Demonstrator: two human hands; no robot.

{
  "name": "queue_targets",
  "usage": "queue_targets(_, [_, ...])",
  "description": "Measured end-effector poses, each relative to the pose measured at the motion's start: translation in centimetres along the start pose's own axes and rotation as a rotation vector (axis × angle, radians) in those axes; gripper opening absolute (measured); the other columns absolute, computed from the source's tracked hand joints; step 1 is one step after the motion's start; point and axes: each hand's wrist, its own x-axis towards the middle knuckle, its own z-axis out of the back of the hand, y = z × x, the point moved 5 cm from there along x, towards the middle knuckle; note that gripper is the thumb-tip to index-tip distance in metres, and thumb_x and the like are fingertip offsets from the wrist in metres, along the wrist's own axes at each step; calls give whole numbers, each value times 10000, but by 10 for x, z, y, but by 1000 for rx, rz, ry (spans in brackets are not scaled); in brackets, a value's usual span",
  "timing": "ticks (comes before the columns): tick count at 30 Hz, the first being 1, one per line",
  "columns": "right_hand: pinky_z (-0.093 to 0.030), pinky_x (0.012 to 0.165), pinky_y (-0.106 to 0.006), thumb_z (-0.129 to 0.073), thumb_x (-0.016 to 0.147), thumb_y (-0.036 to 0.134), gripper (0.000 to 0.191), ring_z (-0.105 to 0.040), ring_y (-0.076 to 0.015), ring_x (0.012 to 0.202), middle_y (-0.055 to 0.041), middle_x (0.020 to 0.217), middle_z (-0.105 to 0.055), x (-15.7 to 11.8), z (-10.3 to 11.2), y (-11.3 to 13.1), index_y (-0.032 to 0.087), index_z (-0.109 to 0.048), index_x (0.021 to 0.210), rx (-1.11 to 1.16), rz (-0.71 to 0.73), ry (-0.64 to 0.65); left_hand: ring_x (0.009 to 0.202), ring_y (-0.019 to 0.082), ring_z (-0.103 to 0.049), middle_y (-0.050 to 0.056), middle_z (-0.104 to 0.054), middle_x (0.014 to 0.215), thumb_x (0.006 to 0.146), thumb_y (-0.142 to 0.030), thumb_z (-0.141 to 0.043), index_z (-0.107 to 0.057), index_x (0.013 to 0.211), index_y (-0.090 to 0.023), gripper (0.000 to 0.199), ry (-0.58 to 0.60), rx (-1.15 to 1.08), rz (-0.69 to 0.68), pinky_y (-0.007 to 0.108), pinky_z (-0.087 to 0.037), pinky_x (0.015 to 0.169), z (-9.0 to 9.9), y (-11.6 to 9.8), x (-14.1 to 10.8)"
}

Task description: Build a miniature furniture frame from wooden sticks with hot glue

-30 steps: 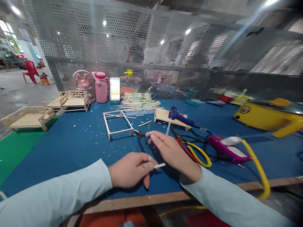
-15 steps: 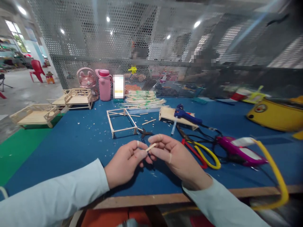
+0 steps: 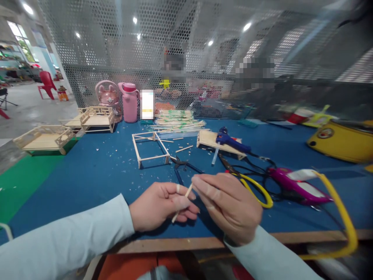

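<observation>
Stick (image 3: 189,190) is held above the desk (image 3: 110,186); our left hand (image 3: 161,204) grips its middle; our right hand (image 3: 233,204) pinches its upper end; pliers (image 3: 180,163) lie beyond, just beside the wooden frame (image 3: 154,158).

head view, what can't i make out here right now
All in the head view:
- stick: upper end, covered by the right hand
- yellow-handled tool: partly hidden behind the same hand
- phone: screen text, blurred into blocks
- yellow bag: far end, cut off by the right edge
- pale bits: too small to identify
</observation>
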Motion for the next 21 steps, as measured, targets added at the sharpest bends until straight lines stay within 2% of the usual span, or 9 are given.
queue_targets(2, [-507, 696, -314, -648, 755, 75, 284, -673, -172, 788, -58, 906, -735, 0, -3, -2, 252, -700, 971, 28, -102, -3, 633, 97, -650, 34, -691, 732, 495, -501, -808, -651, 832, -130, 525, -16, 0, 9, 191, -471, 589, 1, -1, 0])
queue_targets(5, [-532, 682, -298, -623, 795, 174, 174, -675, -162, 736, -46, 880, -737, 2, -14, -14, 241, -712, 929, 166, -446, 23, 600, 91, -647, 35, -693, 714, 493, -472, -820, -647, 823, -124, 510, -40, 24, -10, 170, -457, 543, 5, -4, 1])
queue_targets(9, [-547, 607, -304, -562, 814, 362, 575, -657, -150, 651, -82, 1045, -691, 0, -19, -37, 227, -406, 1351, 379, -766, 190, 564, 98, -645, 25, -677, 645, 506, -467, -816, -620, 823, -120, 509, -59, 11, 17, 176, -460, 525, 7, -3, 3])
queue_targets(10, [-546, 627, -317, -527, 822, 390, 594, -661, -166, 692, -93, 1065, -677, -4, -13, -47, 217, -369, 1368, 307, -788, 249, 551, 97, -642, 21, -670, 625, 510, -468, -813, -612, 822, -119, 508, -71, 11, 22, 175, -458, 517, 8, -2, 4])
queue_targets(11, [-540, 653, -328, -504, 822, 406, 531, -662, -191, 741, -103, 1011, -684, -8, -5, -59, 191, -446, 1304, 150, -797, 303, 537, 95, -638, 16, -663, 609, 517, -467, -809, -604, 820, -120, 505, -83, 12, 26, 172, -453, 506, 8, -1, 5])
queue_targets(13, [-517, 729, -388, -474, 806, 397, 352, -652, -258, 815, -124, 947, -685, -23, 13, -87, 184, -629, 1040, -330, -784, 518, 515, 88, -628, 9, -655, 593, 538, -454, -802, -591, 814, -120, 483, -100, 14, 24, 165, -446, 488, 8, 0, 7])
queue_targets(14, [-508, 729, -436, -514, 762, 380, 335, -645, -317, 833, -169, 912, -683, -31, 21, -100, 145, -658, 951, -399, -798, 557, 506, 84, -624, 5, -650, 588, 553, -443, -798, -586, 810, -119, 464, -105, 17, 21, 162, -444, 481, 9, 0, 8])
queue_targets(18, [-531, 723, -405, -534, 742, 334, 323, -671, -318, 875, -165, 974, -708, -51, 37, -134, 153, -659, 978, -401, -705, 706, 471, 69, -602, -9, -630, 561, 627, -381, -772, -575, 797, -117, 370, -131, 31, -13, 156, -439, 466, 11, -3, 10])
queue_targets(21, [-549, 549, -353, -599, 676, 277, 301, -702, -287, 685, -100, 834, -742, -55, 52, -136, 188, -674, 954, -324, -597, 686, 461, 63, -591, -16, -617, 551, 673, -333, -747, -569, 798, -120, 305, -170, 27, -44, 153, -435, 461, 14, -8, 11])
